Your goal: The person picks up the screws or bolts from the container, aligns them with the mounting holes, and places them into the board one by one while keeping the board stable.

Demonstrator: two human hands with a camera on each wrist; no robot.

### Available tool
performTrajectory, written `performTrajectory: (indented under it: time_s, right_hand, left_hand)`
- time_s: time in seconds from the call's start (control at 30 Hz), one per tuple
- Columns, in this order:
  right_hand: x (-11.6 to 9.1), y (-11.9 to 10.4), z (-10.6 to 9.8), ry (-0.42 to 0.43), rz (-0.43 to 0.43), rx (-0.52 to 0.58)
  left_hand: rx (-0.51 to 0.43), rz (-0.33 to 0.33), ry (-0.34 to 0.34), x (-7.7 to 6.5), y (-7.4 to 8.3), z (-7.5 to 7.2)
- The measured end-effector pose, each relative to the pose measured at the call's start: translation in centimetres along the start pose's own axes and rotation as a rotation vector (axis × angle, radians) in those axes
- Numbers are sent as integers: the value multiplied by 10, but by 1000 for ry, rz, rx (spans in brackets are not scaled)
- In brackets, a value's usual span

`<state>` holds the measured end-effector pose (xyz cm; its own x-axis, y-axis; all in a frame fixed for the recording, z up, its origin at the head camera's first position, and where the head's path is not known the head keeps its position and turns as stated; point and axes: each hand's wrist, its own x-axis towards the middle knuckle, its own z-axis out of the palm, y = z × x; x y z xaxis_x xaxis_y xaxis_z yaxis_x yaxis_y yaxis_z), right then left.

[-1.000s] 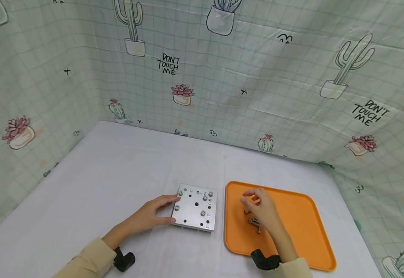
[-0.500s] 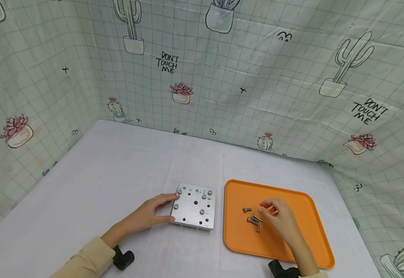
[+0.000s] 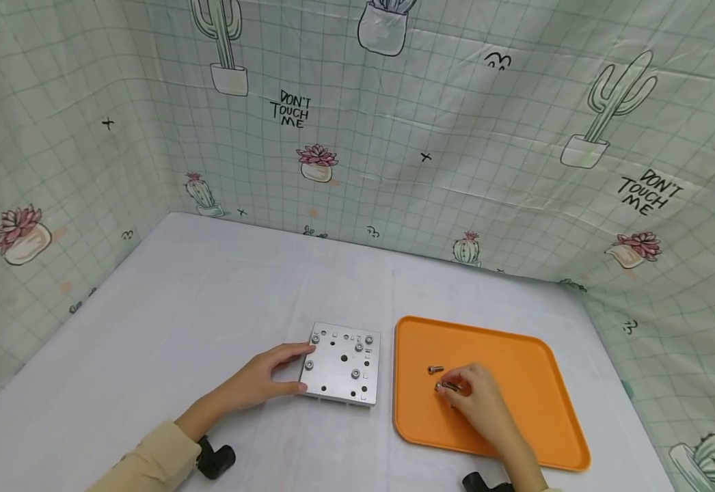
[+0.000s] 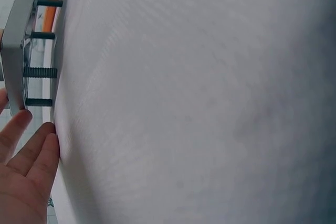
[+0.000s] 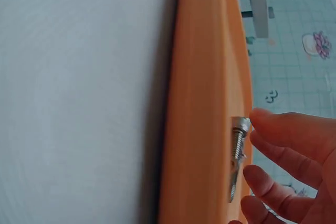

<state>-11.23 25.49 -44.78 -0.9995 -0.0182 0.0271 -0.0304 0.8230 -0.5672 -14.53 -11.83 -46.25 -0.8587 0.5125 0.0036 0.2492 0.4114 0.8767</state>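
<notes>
A square silver metal plate [image 3: 339, 379] with holes and several socket-head screws stands mid-table. Threaded screw shanks [image 4: 40, 72] stick out beneath it in the left wrist view. My left hand [image 3: 265, 377] holds the plate's left side, thumb at the near corner and index finger farther up the edge. My right hand [image 3: 477, 400] is low over the orange tray [image 3: 536, 389], fingertips right at a small cluster of screws [image 3: 446, 387], partly hidden by the fingers. In the right wrist view, the thumb and bent fingers, slightly spread, are beside a screw head [image 5: 241, 124].
One loose screw [image 3: 435, 370] lies apart from the cluster on the tray. The tray's raised rim [image 3: 396, 383] runs close to the plate's right side. A patterned cloth [image 3: 357, 123] hangs behind the white table [image 3: 240, 273].
My right hand first drew back to the right, uncovering the screws, then came back left and down onto the cluster. The left hand stays at the plate. The head view shifted slightly.
</notes>
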Motion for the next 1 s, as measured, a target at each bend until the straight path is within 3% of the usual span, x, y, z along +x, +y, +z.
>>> performTrajectory:
  time_s: [0.6, 1.0]
  right_hand:
    - [2, -4, 11, -6, 35, -68]
    - [0, -4, 11, 44, -14, -76]
  left_hand:
    - [14, 31, 9, -1, 2, 0]
    - [15, 37, 10, -1, 3, 0]
